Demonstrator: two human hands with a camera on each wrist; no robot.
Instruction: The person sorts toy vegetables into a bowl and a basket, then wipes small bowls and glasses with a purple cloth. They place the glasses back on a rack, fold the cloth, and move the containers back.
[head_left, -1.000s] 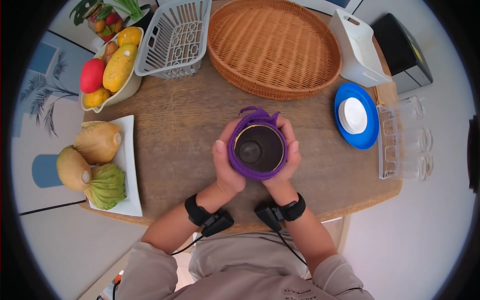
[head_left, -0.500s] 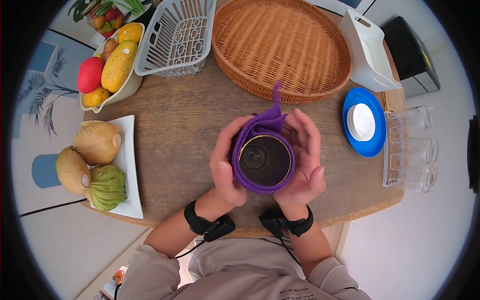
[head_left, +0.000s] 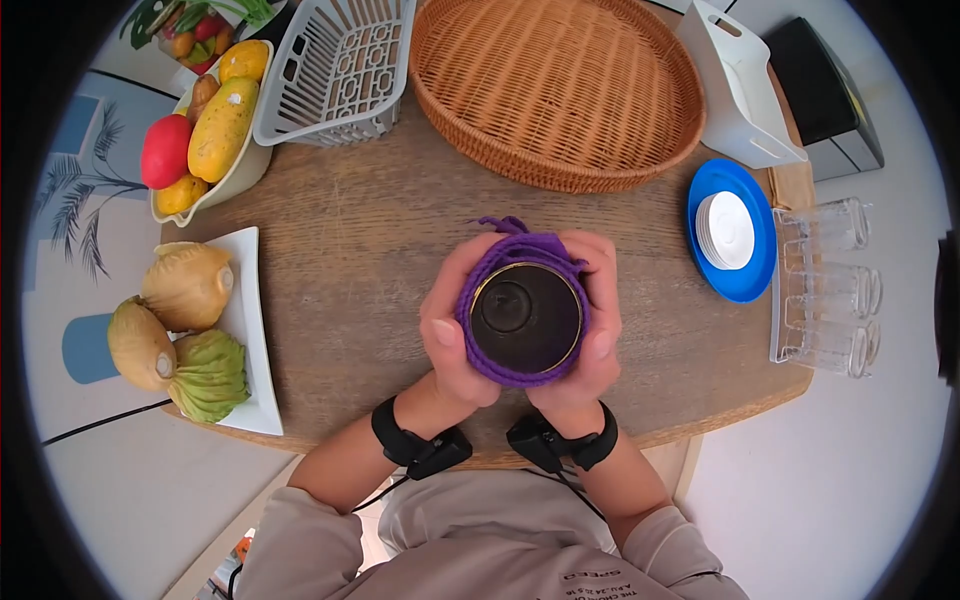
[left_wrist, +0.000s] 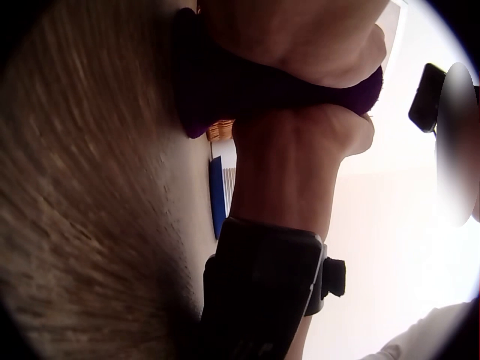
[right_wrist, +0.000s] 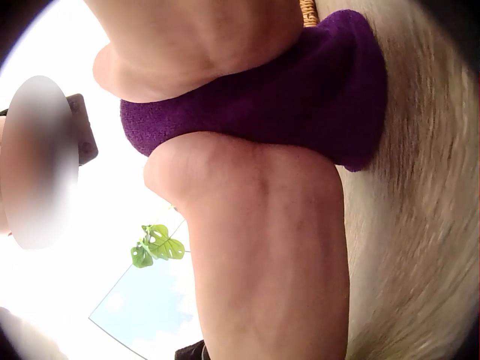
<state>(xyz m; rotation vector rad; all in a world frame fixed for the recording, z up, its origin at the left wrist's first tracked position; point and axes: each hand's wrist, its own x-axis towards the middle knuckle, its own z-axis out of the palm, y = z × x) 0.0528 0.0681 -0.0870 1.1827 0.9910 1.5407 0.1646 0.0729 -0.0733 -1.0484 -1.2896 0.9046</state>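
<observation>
Between both hands stands a dark round cup (head_left: 527,318) with a gold rim, its opening facing up in the head view. A purple cloth (head_left: 467,330) is wrapped around its outside, a loose end lying at the far side. The left hand (head_left: 457,330) curls round the cloth from the left, thumb along the near side. From the right, the right hand (head_left: 592,325) grips it the same way. Both wrist views show the purple cloth (left_wrist: 259,90) (right_wrist: 247,101) between the two hands, reaching down to the tabletop. Most fingertips are hidden behind the cup.
Fruit bowl (head_left: 232,185), grey basket (head_left: 335,130) and round wicker tray (head_left: 560,90) line the back. Vegetables lie on a white plate (head_left: 262,330) at left. At right are a white bin (head_left: 740,100), a blue plate (head_left: 745,285) with white dishes, and glasses (head_left: 835,285) on a rack.
The right hand opened away from the cloth half a second ago and is back against it now. The cloth's raised end has dropped down at the far side.
</observation>
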